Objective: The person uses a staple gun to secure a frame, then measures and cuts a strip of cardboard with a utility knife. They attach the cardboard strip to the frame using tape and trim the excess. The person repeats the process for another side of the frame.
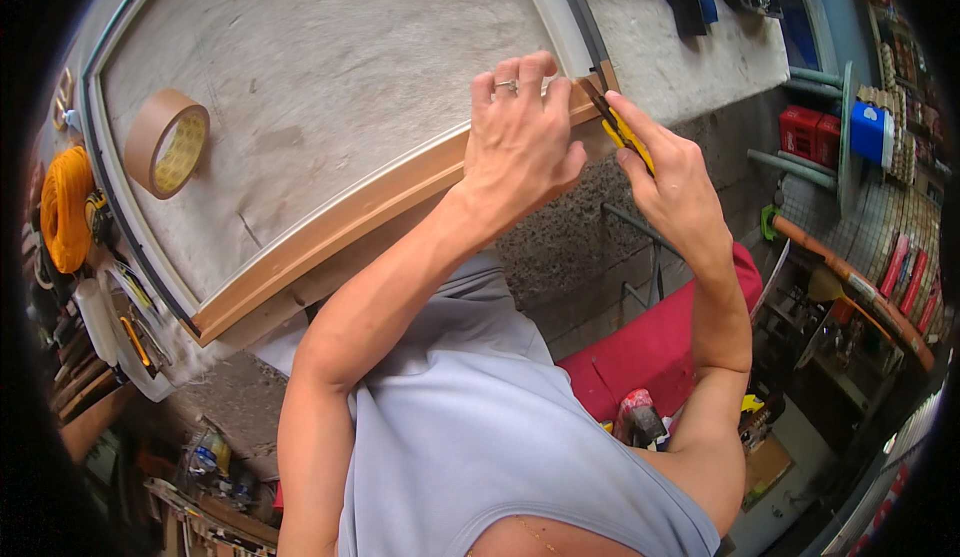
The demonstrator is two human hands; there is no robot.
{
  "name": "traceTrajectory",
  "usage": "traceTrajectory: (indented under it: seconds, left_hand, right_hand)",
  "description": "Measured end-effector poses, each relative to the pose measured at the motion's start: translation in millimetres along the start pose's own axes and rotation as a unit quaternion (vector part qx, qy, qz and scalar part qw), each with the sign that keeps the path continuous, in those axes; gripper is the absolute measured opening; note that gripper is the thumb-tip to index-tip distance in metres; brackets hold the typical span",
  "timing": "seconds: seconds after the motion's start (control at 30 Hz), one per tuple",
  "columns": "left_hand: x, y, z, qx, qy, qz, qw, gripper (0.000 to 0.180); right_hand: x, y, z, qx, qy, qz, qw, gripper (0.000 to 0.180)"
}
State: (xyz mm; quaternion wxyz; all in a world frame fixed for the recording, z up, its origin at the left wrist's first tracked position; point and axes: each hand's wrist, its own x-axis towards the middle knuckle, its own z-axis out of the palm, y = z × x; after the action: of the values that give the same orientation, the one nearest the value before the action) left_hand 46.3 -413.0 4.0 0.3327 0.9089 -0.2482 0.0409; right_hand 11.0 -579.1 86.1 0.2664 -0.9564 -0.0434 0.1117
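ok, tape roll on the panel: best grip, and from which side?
The brown tape roll lies on the grey panel, apparently tilted, its open core facing up, with nothing touching it. Probably best from above: one finger in the core, thumb on the outer band. Both hands are at the far corner.

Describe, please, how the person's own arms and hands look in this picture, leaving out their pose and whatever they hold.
Both forearms are bare, with no sleeves, gloves or watch showing. The left hand wears a slim silver-coloured ring on one finger. The right hand shows no ring or other jewellery. The upper arms emerge from a sleeveless light grey-blue top.
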Motion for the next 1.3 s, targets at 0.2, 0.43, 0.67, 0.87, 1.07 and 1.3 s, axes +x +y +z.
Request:
traceTrajectory:
  seconds: [0.2, 0.43, 0.67, 0.87, 1.07, 1.3]
  left_hand:
    - [0.1, -2.5, -0.1, 0.001, -0.005, -0.004, 1.000, 0.050]
    - [-0.8, -3.7, 1.3, 0.007, -0.004, -0.003, 1.000, 0.049]
    - [-0.4, -3.8, 4.7, 0.025, -0.001, -0.010, 1.000, 0.048]
    - [4.6, -1.5, 5.3, -0.007, -0.019, -0.030, 0.999, 0.047]
    - [13.1, -4.3, 5.6, -0.057, -0.076, -0.076, 0.993, 0.051]
    - [20.8, -0.3, -7.5, -0.044, -0.140, -0.112, 0.983, 0.052]
  right_hand:
    - [2.7, -5.0, -2.9, -0.029, -0.027, 0.022, 0.999, 0.049]
    - [12.9, -20.2, -9.6, -0.129, -0.093, 0.057, 0.986, 0.045]
    - [21.8, -30.1, -18.7, -0.170, -0.102, 0.011, 0.980, 0.045]
    - [9.6, -24.7, -25.8, -0.049, -0.018, 0.002, 0.999, 0.048]
    - [9.2, 1.0, -29.6, 0.027, 0.083, 0.146, 0.985, 0.052]
    - [41.6, 70.2, 4.7, -0.056, 0.183, -0.033, 0.981, 0.066]
